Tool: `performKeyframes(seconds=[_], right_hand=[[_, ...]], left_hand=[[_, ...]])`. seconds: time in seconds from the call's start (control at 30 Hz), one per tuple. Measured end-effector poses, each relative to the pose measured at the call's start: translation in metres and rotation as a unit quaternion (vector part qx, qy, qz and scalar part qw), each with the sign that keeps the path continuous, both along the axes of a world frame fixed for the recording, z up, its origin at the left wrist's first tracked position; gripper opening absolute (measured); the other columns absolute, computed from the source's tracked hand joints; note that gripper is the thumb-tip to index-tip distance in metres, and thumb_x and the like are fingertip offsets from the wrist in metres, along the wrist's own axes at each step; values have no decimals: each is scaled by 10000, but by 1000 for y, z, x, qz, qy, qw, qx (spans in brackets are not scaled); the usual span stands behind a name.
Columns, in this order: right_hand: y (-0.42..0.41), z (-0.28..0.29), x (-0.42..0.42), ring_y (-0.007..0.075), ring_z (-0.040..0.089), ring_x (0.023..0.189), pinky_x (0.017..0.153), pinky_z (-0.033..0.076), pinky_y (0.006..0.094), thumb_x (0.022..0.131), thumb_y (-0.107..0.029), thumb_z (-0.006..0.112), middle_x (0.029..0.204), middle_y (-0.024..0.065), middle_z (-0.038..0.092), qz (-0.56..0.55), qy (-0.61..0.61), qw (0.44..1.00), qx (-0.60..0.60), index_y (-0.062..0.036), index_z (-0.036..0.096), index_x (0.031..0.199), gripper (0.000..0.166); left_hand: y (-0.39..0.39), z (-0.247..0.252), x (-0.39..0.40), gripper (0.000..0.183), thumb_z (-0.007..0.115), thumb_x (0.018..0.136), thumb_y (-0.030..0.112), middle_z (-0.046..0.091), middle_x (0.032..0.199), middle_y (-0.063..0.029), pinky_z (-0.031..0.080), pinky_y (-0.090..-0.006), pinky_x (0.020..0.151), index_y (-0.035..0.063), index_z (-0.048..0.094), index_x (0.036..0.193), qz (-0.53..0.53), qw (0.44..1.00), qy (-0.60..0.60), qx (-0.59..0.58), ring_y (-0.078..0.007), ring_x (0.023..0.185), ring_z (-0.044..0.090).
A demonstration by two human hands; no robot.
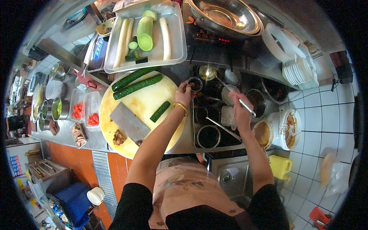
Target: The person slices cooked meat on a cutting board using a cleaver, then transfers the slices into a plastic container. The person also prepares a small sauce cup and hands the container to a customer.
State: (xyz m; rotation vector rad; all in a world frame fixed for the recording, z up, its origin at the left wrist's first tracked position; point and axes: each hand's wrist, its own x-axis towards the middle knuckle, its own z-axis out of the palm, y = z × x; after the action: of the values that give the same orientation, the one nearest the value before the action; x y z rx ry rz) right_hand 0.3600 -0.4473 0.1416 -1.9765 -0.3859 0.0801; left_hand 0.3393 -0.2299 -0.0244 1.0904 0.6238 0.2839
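Note:
My left hand (184,94) grips a small round cup (195,84) with dark contents, at the right edge of the round cutting board (135,106). In my right hand (241,110) is the handle of a metal ladle (207,73), whose bowl hangs over the tray of seasoning containers, up and right of the cup. On the board lie a cleaver (129,122), two long cucumbers (138,86) and a shorter cucumber piece (159,111). A brown lump of food (119,137) rests beside the blade.
Beyond the board stands a plastic tray (179,57) of vegetables. A metal basin (225,17) sits on an induction cooker at the back. To the right are stacked bowls (297,72) and a sauce bucket (290,129). Tubs of red slices (93,119) stand left.

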Motion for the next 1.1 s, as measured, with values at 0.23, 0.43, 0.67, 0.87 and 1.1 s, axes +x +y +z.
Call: performKeyframes(seconds=[0.23, 0.43, 0.67, 0.87, 1.1], right_hand=[[-2, 11, -34, 222, 670, 748, 588, 521, 326, 924, -75, 654, 1006, 123, 674, 175, -260, 947, -66, -75, 712, 1060, 148], [1, -2, -34, 141, 621, 650, 529, 468, 262, 976, -96, 600, 992, 103, 700, 88, -144, 986, 6, -46, 703, 1063, 144], [8, -17, 17, 55, 384, 410, 375, 280, 221, 1012, -255, 589, 1002, 94, 733, -118, 208, 932, 271, -29, 669, 1125, 265], [20, -70, 67, 80, 386, 438, 436, 328, 282, 981, -332, 641, 956, 78, 725, -167, 227, 931, 232, -34, 674, 1162, 350], [56, -62, 12, 82, 438, 493, 406, 316, 259, 1023, -352, 564, 786, 27, 633, -175, 351, 906, 156, -34, 682, 1093, 347]], left_hand=[[-6, 2, -8, 321, 527, 1027, 184, 688, 1084, -85, 581, -275, 605, 70, 569, 1324, -2, 1000, 9, -24, -165, 744, 698], [-13, 10, -17, 324, 546, 1011, 151, 684, 905, -92, 578, -277, 572, 47, 560, 1317, 25, 997, -18, -66, -152, 686, 685], [-8, 27, -25, 325, 529, 1021, 160, 687, 886, -77, 566, -261, 560, 57, 552, 1329, 38, 998, -14, -49, -127, 667, 667], [-1, 84, -57, 359, 505, 1045, 216, 660, 1047, -55, 582, -272, 634, 142, 535, 1394, -4, 999, -25, -21, -152, 774, 694], [10, 125, -134, 391, 480, 1053, 204, 655, 1126, -65, 586, -255, 681, 128, 505, 1435, -36, 999, -25, -18, -146, 833, 690]])
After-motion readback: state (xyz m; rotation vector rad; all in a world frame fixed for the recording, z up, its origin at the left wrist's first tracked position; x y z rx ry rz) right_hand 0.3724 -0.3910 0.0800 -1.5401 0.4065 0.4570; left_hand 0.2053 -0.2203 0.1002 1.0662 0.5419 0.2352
